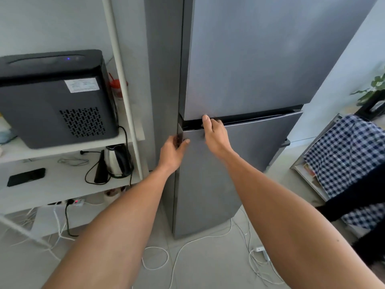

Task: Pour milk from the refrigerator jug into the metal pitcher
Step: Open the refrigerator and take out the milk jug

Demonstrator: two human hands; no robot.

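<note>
Right hand (215, 134) hooks fingers over lower fridge door (239, 163) top edge, left hand (173, 152) grips its corner; jug and pitcher unseen, jug presumably inside; risk: fingers slip, or door swings into shelf (62, 147).

The refrigerator (250, 59) has a grey brushed-metal look, matt and smooth. The black machine (54, 97) on the shelf (62, 147) looks like matt plastic (its top is glossier). The kettle (116, 161) is shiny metal. The checked cloth (343, 155) looks soft.
</note>
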